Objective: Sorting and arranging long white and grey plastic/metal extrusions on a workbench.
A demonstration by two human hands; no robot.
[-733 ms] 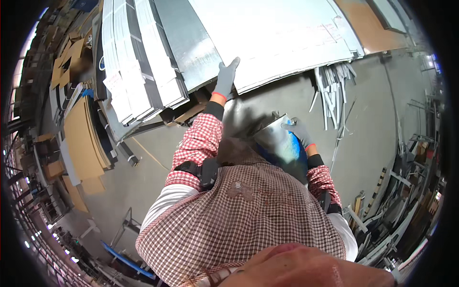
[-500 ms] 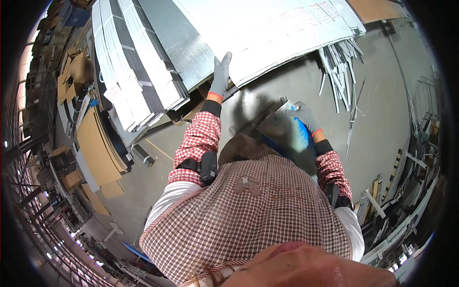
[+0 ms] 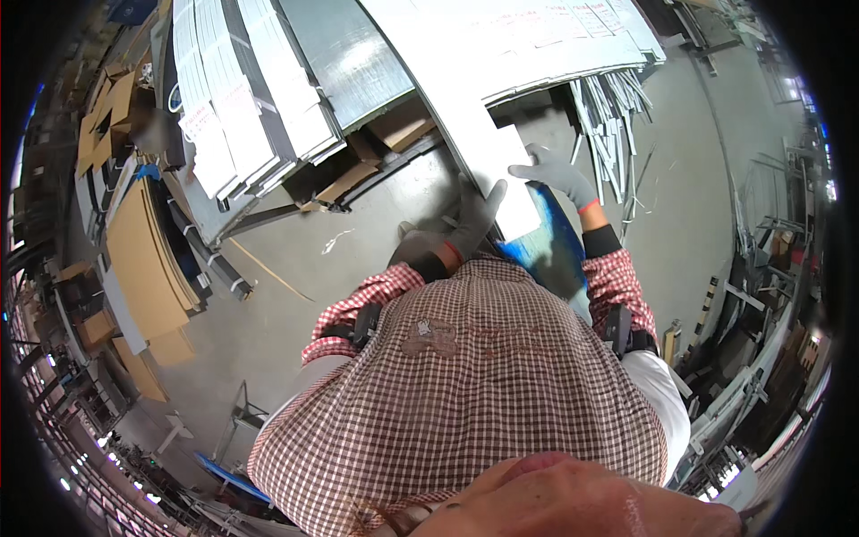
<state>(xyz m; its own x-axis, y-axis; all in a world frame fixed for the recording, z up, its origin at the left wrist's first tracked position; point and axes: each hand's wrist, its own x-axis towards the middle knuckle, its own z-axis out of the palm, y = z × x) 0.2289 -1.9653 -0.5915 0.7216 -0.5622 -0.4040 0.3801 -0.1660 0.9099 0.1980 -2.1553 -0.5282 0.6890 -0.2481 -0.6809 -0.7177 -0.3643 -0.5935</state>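
A long white panel [image 3: 514,192] with a dark side edge slopes from the stack down toward my body. My left hand [image 3: 479,217], in a grey glove, grips its left edge near the close end, thumb up along the side. On the opposite edge is my gloved right hand [image 3: 559,174], thumb and forefinger spread, the thumb lying over the panel; its other fingers are partly hidden. Beneath the panel's near end shows a blue, partly whitish surface [image 3: 562,237], whose kind I cannot make out.
White sheets [image 3: 537,40] lie stacked ahead, beside a bare grey metal sheet [image 3: 344,58]. Strapped bundles of white panels [image 3: 237,116] lie to the left. Thin white strips [image 3: 613,125] hang off the right side. Brown boards [image 3: 148,251] lean at far left.
My left hand has come off the stack's edge, moving toward my body and onto the panel, which now reaches closer to me. My right hand has shifted slightly forward to the panel's edge.
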